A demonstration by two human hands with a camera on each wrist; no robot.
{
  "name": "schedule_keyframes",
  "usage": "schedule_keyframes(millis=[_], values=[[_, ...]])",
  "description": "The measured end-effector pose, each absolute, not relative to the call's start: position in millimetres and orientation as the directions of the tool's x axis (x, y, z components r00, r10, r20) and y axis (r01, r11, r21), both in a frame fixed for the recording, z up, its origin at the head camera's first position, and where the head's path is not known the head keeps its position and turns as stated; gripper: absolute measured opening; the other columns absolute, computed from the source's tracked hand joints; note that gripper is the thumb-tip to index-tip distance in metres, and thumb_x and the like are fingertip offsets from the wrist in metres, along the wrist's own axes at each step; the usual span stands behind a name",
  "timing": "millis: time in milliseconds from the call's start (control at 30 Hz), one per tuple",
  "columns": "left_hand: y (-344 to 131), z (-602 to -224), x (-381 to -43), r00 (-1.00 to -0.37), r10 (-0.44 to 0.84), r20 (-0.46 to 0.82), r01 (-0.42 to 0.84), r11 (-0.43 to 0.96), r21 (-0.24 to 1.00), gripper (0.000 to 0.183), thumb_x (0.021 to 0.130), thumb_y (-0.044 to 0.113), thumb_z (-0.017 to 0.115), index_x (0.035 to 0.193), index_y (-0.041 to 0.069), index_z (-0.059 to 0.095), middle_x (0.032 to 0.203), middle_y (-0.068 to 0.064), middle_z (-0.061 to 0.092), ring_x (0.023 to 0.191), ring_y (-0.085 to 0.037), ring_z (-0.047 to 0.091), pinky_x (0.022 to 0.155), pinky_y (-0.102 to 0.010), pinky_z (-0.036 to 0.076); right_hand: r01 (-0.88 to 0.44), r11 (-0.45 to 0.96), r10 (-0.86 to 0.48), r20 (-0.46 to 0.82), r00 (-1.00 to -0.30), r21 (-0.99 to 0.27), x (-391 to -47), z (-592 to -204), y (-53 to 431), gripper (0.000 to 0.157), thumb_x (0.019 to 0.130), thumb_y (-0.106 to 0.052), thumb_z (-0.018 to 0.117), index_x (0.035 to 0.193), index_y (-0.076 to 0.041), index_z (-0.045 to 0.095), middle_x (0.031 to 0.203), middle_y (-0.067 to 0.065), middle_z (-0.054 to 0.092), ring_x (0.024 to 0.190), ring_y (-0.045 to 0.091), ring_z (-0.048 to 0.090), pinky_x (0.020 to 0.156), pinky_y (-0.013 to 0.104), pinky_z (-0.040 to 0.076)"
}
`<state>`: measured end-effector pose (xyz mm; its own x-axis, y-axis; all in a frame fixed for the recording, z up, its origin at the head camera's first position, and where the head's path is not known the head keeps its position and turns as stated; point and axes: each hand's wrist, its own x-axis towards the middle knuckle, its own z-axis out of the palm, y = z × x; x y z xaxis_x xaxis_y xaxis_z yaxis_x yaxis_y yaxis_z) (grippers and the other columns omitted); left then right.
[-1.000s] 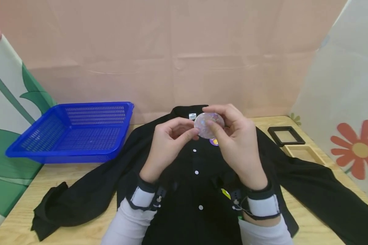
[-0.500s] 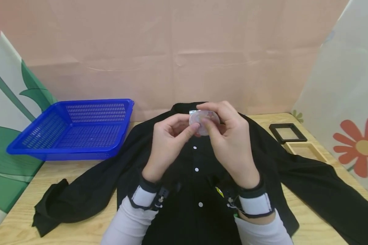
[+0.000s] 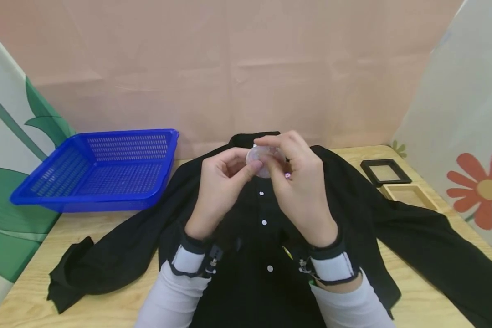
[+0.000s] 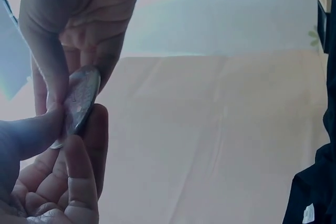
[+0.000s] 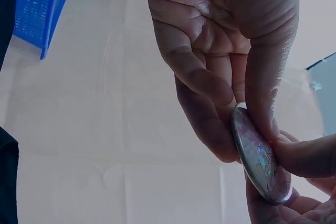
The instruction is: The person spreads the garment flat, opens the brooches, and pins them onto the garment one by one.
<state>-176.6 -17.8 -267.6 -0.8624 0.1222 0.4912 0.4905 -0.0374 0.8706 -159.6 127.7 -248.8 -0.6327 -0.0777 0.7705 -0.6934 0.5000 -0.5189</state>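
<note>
In front of the collar, both hands hold a round, shiny, pale badge [image 3: 259, 151] between them. My left hand [image 3: 223, 189] pinches its left edge with thumb and fingers. From the other side, my right hand [image 3: 305, 191] grips it, thumb pressed on the near face. Side on, the badge [image 5: 254, 153] is a thin disc with an iridescent surface in the right wrist view. Below the hands lies a black shirt [image 3: 252, 241] with white buttons, sleeves spread to both sides. A small purple badge [image 3: 288, 176] on the shirt is mostly hidden behind the right hand.
A blue plastic basket [image 3: 119, 198] stands at the back left of the wooden table [image 3: 119, 314]. At the back right lie a black square frame [image 3: 402, 176] and a light wooden frame [image 3: 430, 202]. A yellow-green patch [image 3: 287, 253] shows on the shirt near the right wrist.
Both hands have drawn the badge a little left and up, the right hand moving further in toward the left one. The badge now shows less between the thumbs.
</note>
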Motion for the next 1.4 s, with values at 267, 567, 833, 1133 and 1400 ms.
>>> schedule_keyframes(millis=[267, 567, 833, 1133, 1400], values=[[-21, -267, -177, -0.864, 0.148, 0.481, 0.485, -0.009, 0.874, 0.015, 0.091, -0.002, 0.067, 0.101, -0.013, 0.068, 0.096, -0.029, 0.072, 0.08, -0.004, 0.069, 0.075, -0.024, 0.058, -0.69, 0.545, -0.07, 0.794, -0.604, -0.477, -160, -252, 124, 0.02, 0.088, 0.002, 0.07, 0.108, -0.001, 0.071, 0.096, 0.014, 0.064, 0.073, 0.016, 0.054, 0.058, 0.014, 0.044], [-20, -265, -175, -0.851, 0.09, 0.518, 0.522, 0.028, 0.853, 0.014, 0.09, -0.001, 0.068, 0.099, -0.012, 0.07, 0.095, -0.024, 0.074, 0.083, -0.013, 0.072, 0.075, -0.025, 0.059, -0.623, 0.509, 0.023, 0.733, -0.68, -0.594, -161, -253, 125, 0.037, 0.085, -0.004, 0.076, 0.119, 0.001, 0.065, 0.09, 0.016, 0.064, 0.081, 0.021, 0.064, 0.073, 0.009, 0.05], [-19, -265, -175, -0.831, 0.05, 0.554, 0.553, -0.029, 0.833, 0.013, 0.089, -0.003, 0.069, 0.098, -0.012, 0.07, 0.091, -0.027, 0.072, 0.075, -0.003, 0.066, 0.069, -0.019, 0.055, -0.636, 0.464, 0.052, 0.736, -0.675, -0.616, -162, -253, 122, 0.033, 0.084, -0.006, 0.077, 0.115, 0.001, 0.067, 0.093, 0.016, 0.067, 0.085, 0.017, 0.063, 0.081, 0.036, 0.06], [-23, -272, -177, -0.815, 0.017, 0.579, 0.577, -0.064, 0.814, 0.013, 0.088, -0.006, 0.068, 0.099, -0.014, 0.068, 0.095, -0.029, 0.07, 0.078, -0.003, 0.068, 0.07, -0.019, 0.056, -0.6, 0.452, 0.08, 0.7, -0.71, -0.66, -163, -254, 115, 0.031, 0.085, -0.006, 0.077, 0.113, 0.0, 0.068, 0.092, 0.016, 0.07, 0.085, 0.02, 0.065, 0.081, 0.04, 0.06], [-20, -272, -183, -0.816, 0.048, 0.576, 0.574, -0.054, 0.817, 0.016, 0.088, -0.005, 0.07, 0.102, -0.013, 0.069, 0.097, -0.027, 0.072, 0.08, -0.003, 0.069, 0.073, -0.025, 0.059, -0.626, 0.442, 0.137, 0.738, -0.66, -0.642, -168, -260, 113, 0.027, 0.086, -0.004, 0.075, 0.111, 0.003, 0.068, 0.094, 0.017, 0.07, 0.086, 0.019, 0.064, 0.078, 0.009, 0.05]])
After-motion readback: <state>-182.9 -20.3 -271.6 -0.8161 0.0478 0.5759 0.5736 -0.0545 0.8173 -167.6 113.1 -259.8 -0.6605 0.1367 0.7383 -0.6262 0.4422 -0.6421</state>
